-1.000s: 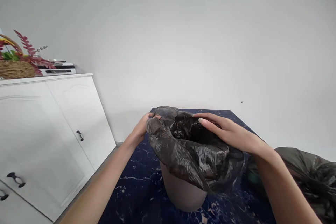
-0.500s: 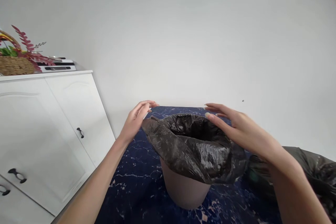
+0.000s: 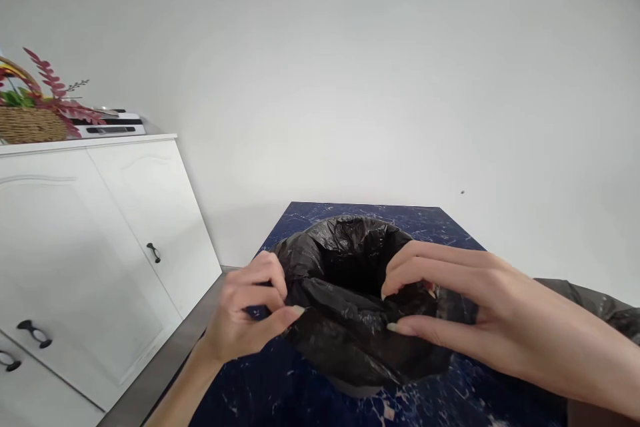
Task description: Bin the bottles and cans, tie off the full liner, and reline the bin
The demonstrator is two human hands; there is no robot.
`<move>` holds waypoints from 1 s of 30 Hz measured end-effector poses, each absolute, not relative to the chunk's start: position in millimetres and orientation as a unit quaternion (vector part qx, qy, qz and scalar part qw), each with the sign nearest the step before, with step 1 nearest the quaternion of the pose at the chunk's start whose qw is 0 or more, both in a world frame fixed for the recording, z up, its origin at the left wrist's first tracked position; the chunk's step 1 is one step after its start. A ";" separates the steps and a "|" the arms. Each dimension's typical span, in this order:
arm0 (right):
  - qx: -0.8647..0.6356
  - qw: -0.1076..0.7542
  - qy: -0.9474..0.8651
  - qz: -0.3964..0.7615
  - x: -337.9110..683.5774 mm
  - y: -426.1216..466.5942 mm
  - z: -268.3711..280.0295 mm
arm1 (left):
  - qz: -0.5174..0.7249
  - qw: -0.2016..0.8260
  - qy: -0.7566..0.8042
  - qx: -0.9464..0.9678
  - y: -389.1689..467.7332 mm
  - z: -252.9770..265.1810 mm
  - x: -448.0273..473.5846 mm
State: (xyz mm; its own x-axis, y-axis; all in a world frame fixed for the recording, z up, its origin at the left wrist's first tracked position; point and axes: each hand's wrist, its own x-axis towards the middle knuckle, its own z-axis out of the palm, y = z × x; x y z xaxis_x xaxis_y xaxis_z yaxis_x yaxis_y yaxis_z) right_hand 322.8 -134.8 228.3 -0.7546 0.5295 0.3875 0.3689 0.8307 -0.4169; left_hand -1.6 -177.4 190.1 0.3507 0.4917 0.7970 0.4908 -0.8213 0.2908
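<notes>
A black garbage bag (image 3: 345, 340) lines a pale bin (image 3: 356, 389), its upper part folded outward over the rim and draping down the outside. Only a sliver of the bin's lower wall shows beneath the plastic. My left hand (image 3: 253, 303) has curled fingers and thumb closed on the bag at the left front of the rim. At the right front, my right hand (image 3: 450, 300) takes the bag's fold between thumb and fingers, the fingers reaching over into the dark mouth. The bag's bottom inside is hidden in shadow.
Under the bin is a dark blue marble-patterned table (image 3: 295, 217) against a white wall (image 3: 350, 80). More black plastic (image 3: 585, 297) lies at the right, partly behind my forearm. On the left stands a white cabinet (image 3: 125, 247) bearing a wicker basket (image 3: 33, 125) with plants.
Both hands have come down and nearer from the sides of the rim to its front, closing on the bag. The bag's front now hangs lower over the bin.
</notes>
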 end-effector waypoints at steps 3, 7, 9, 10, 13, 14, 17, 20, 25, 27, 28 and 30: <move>-0.261 0.255 -0.919 0.147 326.6 -131.7 225.8 | 0.456 0.005 0.333 0.826 -181.6 166.2 -3.8; -0.285 0.202 -0.925 0.153 329.6 -123.6 218.0 | 0.378 0.107 0.417 0.819 -180.4 127.1 -9.9; -0.287 0.177 -0.930 0.144 330.5 -119.7 213.5 | 0.351 0.144 0.444 0.811 -178.7 112.6 -14.4; -0.288 0.173 -0.933 0.132 331.1 -118.2 211.3 | 0.361 0.145 0.453 0.802 -177.8 108.2 -16.8; -0.306 0.199 -0.927 0.090 333.8 -115.9 205.2 | 0.481 0.085 0.483 0.726 -174.7 106.8 -20.9; -0.314 0.210 -0.922 0.084 334.7 -115.7 203.4 | 0.520 0.068 0.490 0.696 -173.4 109.4 -20.4; -0.318 0.215 -0.919 0.089 334.6 -115.0 200.0 | 0.556 0.100 0.488 0.666 -169.1 118.6 -11.7; -0.303 0.187 -0.930 0.091 328.7 -111.9 200.1 | 0.526 0.230 0.455 0.681 -163.7 119.6 4.4; -0.308 0.154 -0.931 0.124 316.9 -101.0 207.2 | 0.457 0.375 0.469 0.656 -143.9 96.4 21.2; -0.322 0.161 -0.925 0.122 314.4 -94.9 209.3 | 0.415 0.385 0.488 0.664 -130.5 81.4 18.3; -0.336 0.166 -0.920 0.113 313.4 -91.4 209.6 | 0.396 0.394 0.490 0.669 -123.2 73.0 15.0; -0.374 0.171 -0.907 0.089 311.8 -83.3 208.6 | 0.373 0.417 0.483 0.673 -109.0 54.9 6.7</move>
